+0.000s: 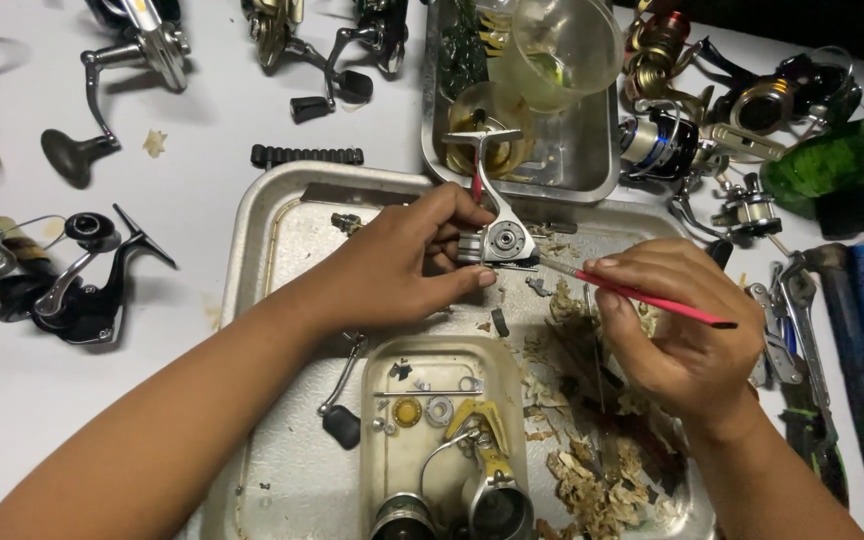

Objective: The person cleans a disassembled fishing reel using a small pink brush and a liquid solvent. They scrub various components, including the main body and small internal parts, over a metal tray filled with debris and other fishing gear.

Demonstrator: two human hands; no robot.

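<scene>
My left hand (407, 262) grips a silver fishing reel body (497, 225) above a large metal tray (252, 240), its foot pointing away from me. My right hand (677, 330) holds a thin red brush (642, 297), whose tip touches the reel body's open side. Below the hands a small cream tray (377, 440) holds washers, a yellow gear, a rod and other small reel parts. A black-knobbed handle (337, 405) lies on the large tray beside it.
Several fishing reels lie around on the white table, one black (72, 280) at left. A second metal tray (577, 150) at the back holds a clear cup (564, 45). Tools (787, 320) and a green bottle (837, 155) sit at right. Brown scraps (592, 470) litter the large tray.
</scene>
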